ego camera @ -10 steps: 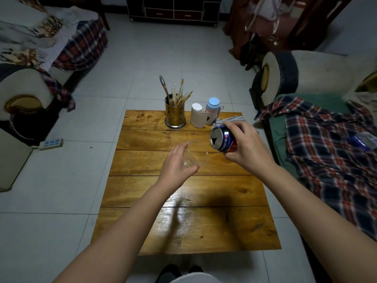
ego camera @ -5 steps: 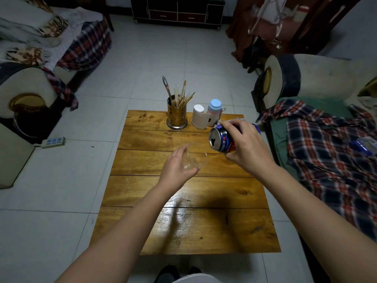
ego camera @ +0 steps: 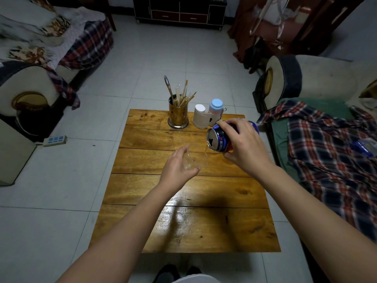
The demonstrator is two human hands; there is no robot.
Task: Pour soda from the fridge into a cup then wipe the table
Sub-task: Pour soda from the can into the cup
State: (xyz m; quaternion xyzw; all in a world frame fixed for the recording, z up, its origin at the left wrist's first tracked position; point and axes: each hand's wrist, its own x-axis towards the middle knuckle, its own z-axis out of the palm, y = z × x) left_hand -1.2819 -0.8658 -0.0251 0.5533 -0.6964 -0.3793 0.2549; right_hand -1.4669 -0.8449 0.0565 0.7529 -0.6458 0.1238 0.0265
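— Over the middle of the wooden desk (ego camera: 183, 193), what have you got?

— I see my left hand (ego camera: 175, 170) wrapped round a clear plastic cup (ego camera: 195, 160); that grip is closed on its near side, thumb at the front, and the cup stands upright on the planks.

— And the other side?

— My right hand (ego camera: 244, 148) has a blue soda can (ego camera: 219, 139) clasped from above, fingers curled over the body; the can is tipped nearly level, its opened top facing left, just above the cup's right rim; a thin stream seems to run from the mouth to the cup, though it is faint.

— How full is the cup?

— I cannot tell; the plastic is too clear against the wood.

— What else sits on the desk?

— At the far edge, a brass-coloured holder (ego camera: 178, 116) with chopsticks and a metal utensil; just right of it a white roll of tissue (ego camera: 201, 116); touching that, a small bottle with a pale blue cap (ego camera: 215, 107), partly behind my right hand.

— Around the desk?

— White floor tiles; a power strip (ego camera: 54, 140) on the floor to the left; a plaid cloth (ego camera: 330, 148) over the sofa at right.
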